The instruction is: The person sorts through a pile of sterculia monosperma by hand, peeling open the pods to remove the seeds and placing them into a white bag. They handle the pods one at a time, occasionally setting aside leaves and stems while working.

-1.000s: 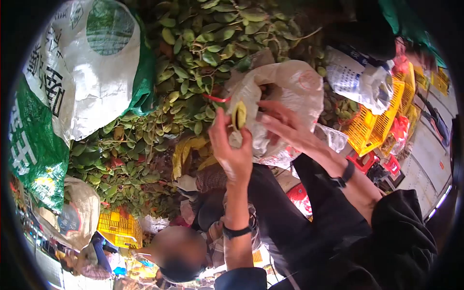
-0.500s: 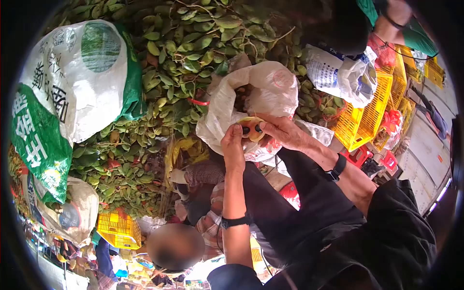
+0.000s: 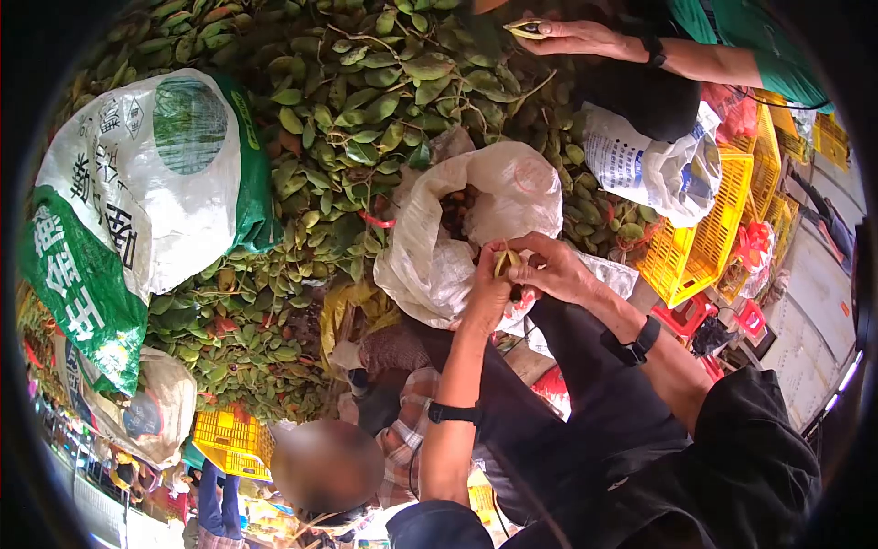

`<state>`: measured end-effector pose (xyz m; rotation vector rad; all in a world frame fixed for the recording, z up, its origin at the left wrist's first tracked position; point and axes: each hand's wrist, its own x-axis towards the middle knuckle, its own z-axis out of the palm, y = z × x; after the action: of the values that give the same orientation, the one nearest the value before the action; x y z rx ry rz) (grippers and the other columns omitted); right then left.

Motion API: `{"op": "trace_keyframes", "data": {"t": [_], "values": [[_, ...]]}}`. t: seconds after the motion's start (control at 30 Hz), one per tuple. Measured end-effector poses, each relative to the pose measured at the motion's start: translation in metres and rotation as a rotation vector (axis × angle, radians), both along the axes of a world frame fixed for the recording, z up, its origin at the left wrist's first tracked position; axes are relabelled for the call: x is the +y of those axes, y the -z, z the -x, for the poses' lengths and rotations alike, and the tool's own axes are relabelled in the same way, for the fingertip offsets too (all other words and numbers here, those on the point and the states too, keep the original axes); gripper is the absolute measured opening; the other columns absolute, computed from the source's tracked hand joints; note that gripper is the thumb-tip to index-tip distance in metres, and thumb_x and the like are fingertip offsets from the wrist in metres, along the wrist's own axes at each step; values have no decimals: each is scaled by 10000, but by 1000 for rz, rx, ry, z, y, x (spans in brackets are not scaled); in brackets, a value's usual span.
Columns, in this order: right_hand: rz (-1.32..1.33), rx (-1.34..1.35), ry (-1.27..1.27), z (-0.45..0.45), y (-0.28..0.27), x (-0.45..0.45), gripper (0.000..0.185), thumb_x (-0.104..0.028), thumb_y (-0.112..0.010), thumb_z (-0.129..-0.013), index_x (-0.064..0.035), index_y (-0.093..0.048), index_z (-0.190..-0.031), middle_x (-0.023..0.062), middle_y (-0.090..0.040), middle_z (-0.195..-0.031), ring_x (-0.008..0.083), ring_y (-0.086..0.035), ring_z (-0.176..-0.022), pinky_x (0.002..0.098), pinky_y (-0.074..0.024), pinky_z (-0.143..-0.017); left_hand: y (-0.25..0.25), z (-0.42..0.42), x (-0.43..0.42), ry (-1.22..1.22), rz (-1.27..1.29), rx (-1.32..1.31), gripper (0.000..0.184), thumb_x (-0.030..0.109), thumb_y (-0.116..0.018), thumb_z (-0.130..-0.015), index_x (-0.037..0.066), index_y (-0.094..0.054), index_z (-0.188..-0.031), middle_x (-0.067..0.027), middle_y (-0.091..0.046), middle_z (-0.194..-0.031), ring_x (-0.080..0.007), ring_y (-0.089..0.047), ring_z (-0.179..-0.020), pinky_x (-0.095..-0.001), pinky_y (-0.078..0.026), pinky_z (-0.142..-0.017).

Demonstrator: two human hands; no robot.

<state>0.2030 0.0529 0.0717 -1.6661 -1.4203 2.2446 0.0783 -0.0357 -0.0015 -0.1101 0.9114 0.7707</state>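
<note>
Both left hand [image 3: 490,291] and right hand [image 3: 560,269] finger-pinch a split pod [image 3: 506,263] by the white bag [image 3: 519,188]; likely prying, next needs steady grip.

Left hand [image 3: 491,287] and right hand [image 3: 560,273] grip a pod [image 3: 507,263] (seemingly split).

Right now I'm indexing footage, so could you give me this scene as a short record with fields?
Left hand: holds a split pod
Right hand: at the same pod, grip unclear
Nearest bag: white plastic bag, mouth open
Heap: green, leafy-looking pieces
Picture left: green-and-white sack
Co-worker's hand: upper right, holding another split pod
Yellow crates: right and lower left
</note>
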Motion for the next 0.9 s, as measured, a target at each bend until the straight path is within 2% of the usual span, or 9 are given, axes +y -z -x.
{"op": "trace_keyframes", "data": {"t": [0.2, 0.27, 0.4, 0.47, 0.53, 0.67, 0.8, 0.87, 0.9], "values": [[-300, -137, -13, 5, 34, -3, 383, -265, -711, -820, 11, -590, -1058, 57, -539, -911, 103, -505, -682, 249, -436, -598, 3, -1, 23, -152, 94, 110, 371, 50, -467, -934, 97, -387, -1294, -102, -531, -1145, -214, -605, -980, -347, -573, -726], [-303, -191, 177, 12, 42, -6, 389, -284, -698, -833, 4, -561, -1056, 36, -530, -880, 84, -484, -678, 243, -420, -591, 15, 6, 17, -199, 133, 142, 361, 27, -455, -928, 81, -419, -1284, -114, -522, -1176, -221, -612, -958, -336, -557, -736], [-166, -189, 430, 21, 50, -12, 337, -264, -676, -857, -11, -546, -1037, -1, -535, -792, 67, -438, -633, 212, -370, -560, 50, 17, -12, -10, -77, 712, 395, 7, -561, -836, 50, -514, -1225, -99, -544, -1170, -216, -546, -1082, -340, -474, -883], [-72, -174, 394, 16, 47, -12, 295, -273, -627, -878, -23, -550, -1015, -16, -534, -758, 60, -436, -668, 225, -368, -600, 52, 30, -17, 159, -471, 1260, 382, 9, -580, -814, 54, -554, -1192, -102, -545, -1148, -225, -536, -1058, -328, -427, -923], [-19, -41, 291, 6, 47, -16, 265, -290, -559, -897, -39, -549, -981, -25, -529, -753, 64, -447, -728, 251, -372, -677, 35, 55, -13, -4, -445, 1171, 375, 7, -587, -801, 43, -566, -1174, -108, -543, -1141, -212, -550, -1001, -303, -439, -884], [315, -38, 401, 14, 35, -26, 222, -250, -531, -885, -38, -540, -948, 8, -560, -767, 96, -491, -794, 257, -378, -749, 51, 133, -27, -474, -37, 1147, 296, -18, -538, -822, -18, -566, -1117, -103, -575, -1094, -190, -563, -973, -295, -447, -847], [461, 22, 200, 25, 46, -42, 202, -158, -524, -822, -20, -541, -968, 41, -562, -859, 108, -529, -834, 246, -401, -753, 136, 220, -48, -300, 367, 1238, 269, 8, -547, -822, -36, -571, -1086, -101, -586, -1038, -223, -567, -928, -311, -456, -813], [539, -23, 124, 33, 55, -51, 218, -148, -519, -799, -28, -549, -979, 42, -549, -880, 111, -524, -822, 240, -409, -736, 179, 254, -59, 37, 411, 1415, 325, 81, -575, -818, -45, -564, -1118, -137, -590, -1019, -284, -572, -922, -351, -453, -841], [474, -56, 60, 41, 58, -59, 243, -151, -531, -779, -24, -545, -986, 44, -566, -862, 115, -537, -796, 242, -418, -711, 184, 269, -48, 177, 432, 1292, 397, 104, -576, -814, -56, -523, -1174, -165, -572, -1082, -307, -565, -966, -377, -445, -869]]}}
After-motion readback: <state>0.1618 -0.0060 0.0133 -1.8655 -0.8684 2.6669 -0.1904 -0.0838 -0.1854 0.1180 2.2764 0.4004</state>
